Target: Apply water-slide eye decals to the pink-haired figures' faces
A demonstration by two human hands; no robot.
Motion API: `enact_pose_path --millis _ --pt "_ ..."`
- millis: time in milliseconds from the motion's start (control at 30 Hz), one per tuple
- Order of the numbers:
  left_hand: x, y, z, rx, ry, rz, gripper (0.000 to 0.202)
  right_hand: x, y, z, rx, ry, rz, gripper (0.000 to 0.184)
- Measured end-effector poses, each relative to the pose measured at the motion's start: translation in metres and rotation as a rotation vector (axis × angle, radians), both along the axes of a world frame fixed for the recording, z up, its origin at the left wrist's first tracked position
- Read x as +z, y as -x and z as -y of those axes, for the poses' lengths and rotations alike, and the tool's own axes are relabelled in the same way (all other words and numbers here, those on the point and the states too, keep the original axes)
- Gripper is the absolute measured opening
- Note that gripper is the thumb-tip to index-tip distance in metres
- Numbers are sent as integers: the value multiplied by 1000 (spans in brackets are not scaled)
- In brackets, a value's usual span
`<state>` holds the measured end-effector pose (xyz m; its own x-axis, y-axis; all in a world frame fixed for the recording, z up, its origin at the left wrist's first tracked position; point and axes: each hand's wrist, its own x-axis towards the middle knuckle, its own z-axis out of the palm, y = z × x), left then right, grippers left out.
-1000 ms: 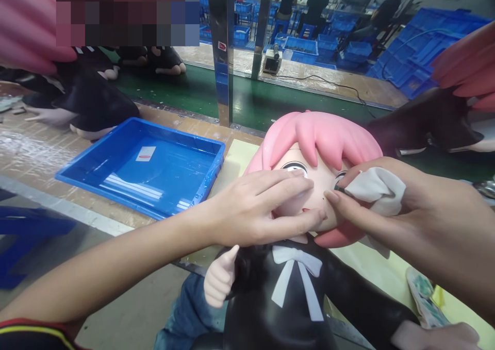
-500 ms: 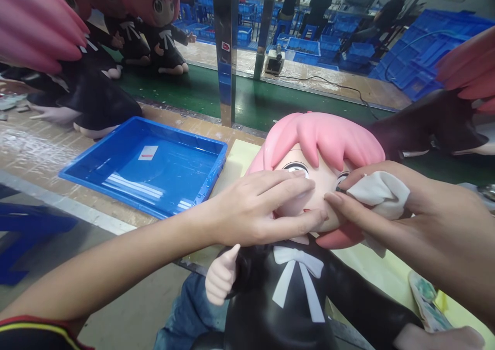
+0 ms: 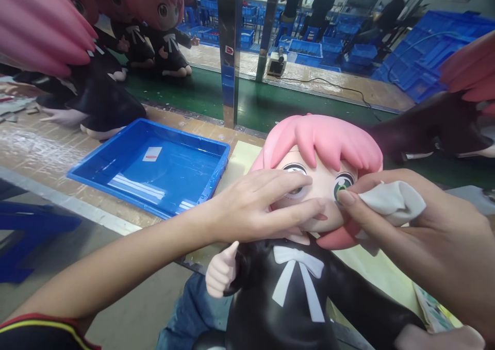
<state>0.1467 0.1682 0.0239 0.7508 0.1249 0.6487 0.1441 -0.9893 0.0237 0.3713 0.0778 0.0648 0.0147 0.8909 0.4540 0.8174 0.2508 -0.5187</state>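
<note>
A large figurine point(image 3: 288, 298) with pink hair, a black dress and a white bow lies face up before me, its head on pale yellow sheeting. Across its cheek and mouth rests my left hand point(image 3: 263, 203), fingers stretched out and partly covering one eye. My right hand point(image 3: 417, 216) is closed round a white cloth point(image 3: 394, 200), with thumb and forefinger pinched at the edge of the figurine's green eye point(image 3: 342, 185). Part of the cloth hangs below that hand.
A blue tray point(image 3: 185, 136) of clear liquid, with a small white-and-red piece in it, stands on the bench at left. Similar figurines point(image 3: 170, 40) sit behind it, and another point(image 3: 433, 118) lies at right. Beyond the metal posts point(image 3: 230, 56) are blue crates and people.
My right hand has shifted slightly right and down with the cloth, uncovering more of the green eye. My left hand stays on the face, its fingers moved slightly left.
</note>
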Motion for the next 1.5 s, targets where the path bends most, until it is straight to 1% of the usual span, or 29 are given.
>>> enact_pose_path --millis 100,167,233,333,467,633,767,800,833,900,933,967,1000,1033,1133,1167,1233,1300,1400,1433,1500 --pt "3 3 -6 -48 1 39 31 -10 -1 4 21 -139 71 14" --pt "2 5 -10 -64 -19 64 32 -15 -4 4 72 -251 166 10" --pt "0 7 -14 -58 -56 69 33 -21 -7 3 102 -322 239 9" --pt "-4 11 -16 -28 -66 51 37 -26 -7 0 110 -338 285 9" --pt "-9 17 -14 -10 -52 59 37 -30 -2 -3 152 -409 317 11" --pt "-18 20 -12 7 -49 132 46 -36 2 -3 118 -336 317 4" --pt "-24 20 -11 -13 -11 181 49 -42 0 -3 150 -428 315 7" --pt "-24 19 -10 -15 1 185 50 -42 0 -1 131 -414 267 7" --pt "-24 18 -9 -15 14 187 51 -41 -1 1 83 -369 147 7" --pt "-22 14 -7 -21 36 188 53 -38 -3 8 -48 -219 -229 11" --pt "-21 12 -6 -23 43 186 53 -36 -5 13 -96 -158 -427 18" --pt "-19 10 -5 -26 43 185 53 -33 -7 19 -106 -123 -599 26" --pt "-18 8 -4 -33 35 188 53 -31 -9 26 -83 -104 -727 33" --pt "-16 5 -3 -38 26 193 53 -29 -10 34 -48 -92 -806 37" --pt "-14 -1 -3 -65 28 207 55 -29 -8 60 99 -2 -959 43" --pt "-14 -3 -3 -78 36 214 54 -30 -5 68 140 16 -978 44" --pt "-15 -5 -5 -103 38 221 51 -35 3 82 178 0 -989 45" --pt "-17 -5 -7 -123 5 227 45 -40 11 89 129 -75 -996 40" --pt "-21 -6 -11 -137 -35 249 32 -45 21 90 72 -164 -1035 31" --pt "-22 -6 -11 -131 -44 267 30 -46 22 89 69 -178 -1044 29" --pt "-24 -7 -11 -74 -59 313 29 -46 24 87 71 -198 -1052 28"
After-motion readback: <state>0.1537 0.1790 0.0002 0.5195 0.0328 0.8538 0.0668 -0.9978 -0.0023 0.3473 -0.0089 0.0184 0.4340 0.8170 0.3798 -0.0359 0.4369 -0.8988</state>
